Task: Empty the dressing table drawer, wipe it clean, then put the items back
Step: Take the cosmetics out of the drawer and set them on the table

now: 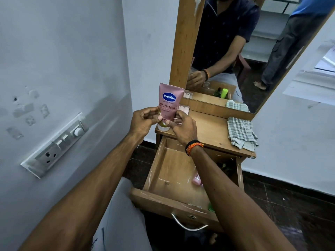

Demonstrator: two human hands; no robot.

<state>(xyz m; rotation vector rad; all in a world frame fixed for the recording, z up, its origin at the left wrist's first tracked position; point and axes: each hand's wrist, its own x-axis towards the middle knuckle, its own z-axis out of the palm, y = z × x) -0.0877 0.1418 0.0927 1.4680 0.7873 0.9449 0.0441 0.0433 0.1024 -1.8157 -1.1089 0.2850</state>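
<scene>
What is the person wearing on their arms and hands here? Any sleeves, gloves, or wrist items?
Both forearms are bare, with no sleeves or gloves in view. The left hand has nothing on it or on its wrist. The right hand has a band of black and orange threads wound around the wrist. No rings or watch are visible.

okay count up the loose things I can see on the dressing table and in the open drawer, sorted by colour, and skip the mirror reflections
Pink: 3, the Vaseline tube held by the left hand and right hand, a small pink case behind it, a pink item in the drawer
Green: 1, an item at the drawer front, partly hidden
Checked grey-white: 1, the cloth
Total: 5
</scene>
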